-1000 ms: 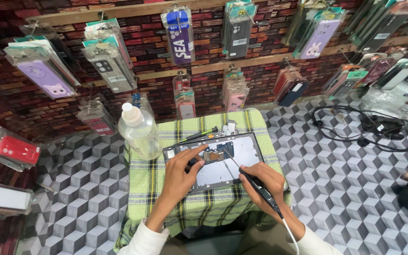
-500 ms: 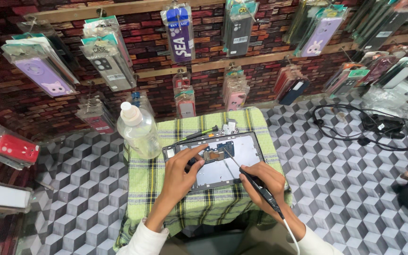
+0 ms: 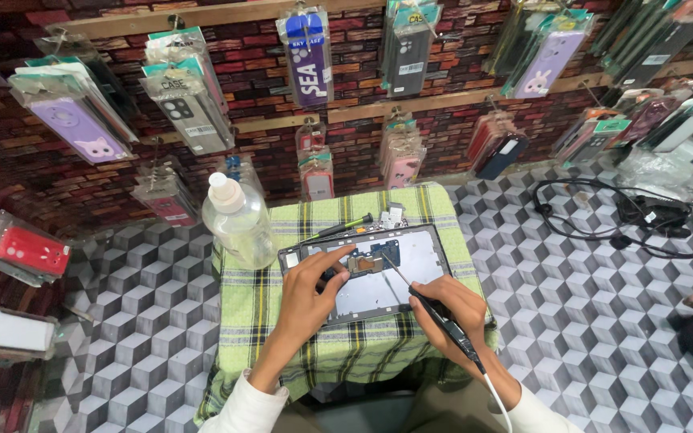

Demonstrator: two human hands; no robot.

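Note:
An opened tablet (image 3: pixel 411 269) lies back-up on a small table under a green plaid cloth (image 3: pixel 254 309), its circuit board exposed near the top edge. My left hand (image 3: pixel 310 289) rests on the tablet's left part, fingers spread and pressing on it. My right hand (image 3: pixel 447 309) grips a black pen-shaped corded tool (image 3: pixel 435 313), whose thin tip touches the board near the tablet's middle top. A white cord runs from the tool back toward my body.
A clear plastic bottle (image 3: pixel 238 220) with a white cap stands at the table's left rear. A screwdriver (image 3: pixel 338 228) and small parts (image 3: pixel 392 215) lie behind the tablet. Phone cases (image 3: pixel 306 56) hang on the brick-pattern wall. Black cables (image 3: pixel 627 216) lie on the floor at right.
Both hands stay in nearly the same place on the tablet. The tool tip has shifted only slightly on the board.

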